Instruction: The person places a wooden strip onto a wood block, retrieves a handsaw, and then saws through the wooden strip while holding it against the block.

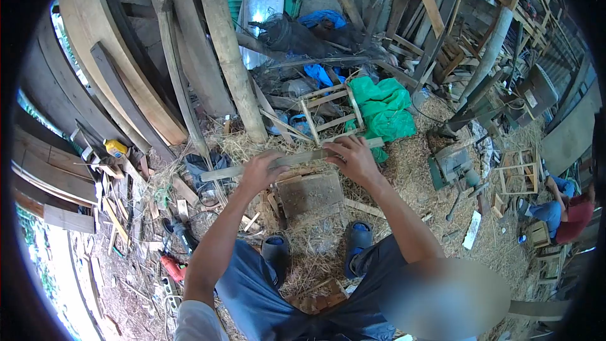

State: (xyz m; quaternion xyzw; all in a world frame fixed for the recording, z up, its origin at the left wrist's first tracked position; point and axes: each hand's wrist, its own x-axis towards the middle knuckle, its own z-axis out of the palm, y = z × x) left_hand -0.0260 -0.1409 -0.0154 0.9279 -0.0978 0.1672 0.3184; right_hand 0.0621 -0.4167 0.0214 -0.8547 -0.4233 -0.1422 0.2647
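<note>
A long, thin wooden strip (pixel 302 157) lies level across both hands, above the floor in front of my feet. My left hand (pixel 262 170) is closed around it left of its middle. Toward the strip's right end, my right hand (pixel 355 156) grips it with fingers curled over the top. Below the strip sits a flat, worn wooden block (pixel 310 194) among shavings. Just beyond it stands a small wooden frame (pixel 331 112), next to a crumpled green sheet (pixel 383 108).
Tall boards and a pole (pixel 230 50) lean at the left and back. A red power tool (pixel 172 267) and a grinder (pixel 181 233) lie left of my feet. A green machine (pixel 453 169) stands right. A person in red (pixel 574 218) sits far right. Shavings and offcuts cover the floor.
</note>
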